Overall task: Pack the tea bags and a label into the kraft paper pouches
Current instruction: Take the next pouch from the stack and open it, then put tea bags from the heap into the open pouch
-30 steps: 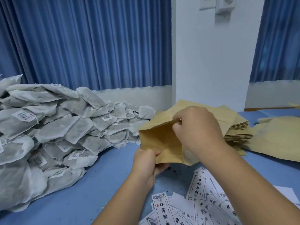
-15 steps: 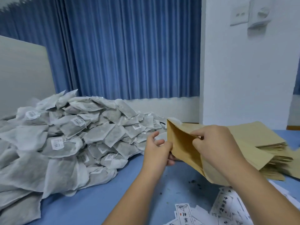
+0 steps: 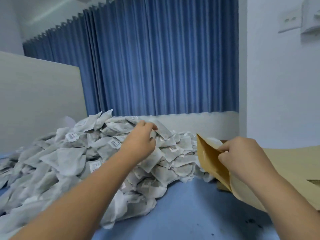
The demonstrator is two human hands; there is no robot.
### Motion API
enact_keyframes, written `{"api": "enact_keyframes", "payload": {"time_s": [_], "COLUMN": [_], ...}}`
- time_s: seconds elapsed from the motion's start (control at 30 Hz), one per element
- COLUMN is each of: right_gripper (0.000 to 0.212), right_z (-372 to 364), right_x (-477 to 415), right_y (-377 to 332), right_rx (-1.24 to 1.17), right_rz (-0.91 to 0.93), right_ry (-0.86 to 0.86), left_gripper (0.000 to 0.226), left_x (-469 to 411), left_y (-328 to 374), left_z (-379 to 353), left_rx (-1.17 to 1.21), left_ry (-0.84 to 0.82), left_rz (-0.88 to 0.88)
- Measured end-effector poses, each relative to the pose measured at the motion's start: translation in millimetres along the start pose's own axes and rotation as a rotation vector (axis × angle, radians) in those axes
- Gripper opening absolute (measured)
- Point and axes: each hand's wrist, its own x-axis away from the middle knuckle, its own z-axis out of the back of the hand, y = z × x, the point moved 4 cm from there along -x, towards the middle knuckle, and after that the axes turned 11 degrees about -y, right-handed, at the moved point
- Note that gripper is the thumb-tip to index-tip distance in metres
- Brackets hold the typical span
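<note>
A big heap of white tea bags (image 3: 69,158) covers the left half of the blue table (image 3: 187,213). My left hand (image 3: 140,141) reaches over the heap's top, its fingers curling round one tea bag (image 3: 163,131) near the back. My right hand (image 3: 242,156) pinches the upper edge of a kraft paper pouch (image 3: 210,161), held upright with its mouth open toward the heap. A stack of flat kraft pouches (image 3: 292,163) lies to the right, behind that hand. No labels are in view.
A blue curtain (image 3: 155,66) hangs behind the table. A pale board (image 3: 38,101) stands at the left and a white wall (image 3: 280,84) with a socket at the right. Dark crumbs (image 3: 251,222) dot the table near the front right.
My left hand let go of the pouch and moved up-left onto the tea bag heap. My right hand keeps holding the pouch. The view swung left and up, so the labels dropped out of sight.
</note>
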Motion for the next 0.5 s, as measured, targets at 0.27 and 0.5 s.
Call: {"api": "enact_keyframes", "payload": {"time_s": [0.27, 0.5], "right_gripper": [0.016, 0.015], "right_z": [-40, -41], "right_x": [-18, -25], "right_y": [-17, 4], "right_rx": [0.045, 0.059], "right_rz": [0.039, 0.016], "right_ry": [-0.008, 0.032], "left_gripper": [0.063, 0.073], "left_x": [-71, -103], "left_y": [-79, -92], "left_z": [20, 1], "left_rx": [-0.820, -0.903], "left_ry": [-0.205, -0.434], "left_rz": [0.066, 0.185]}}
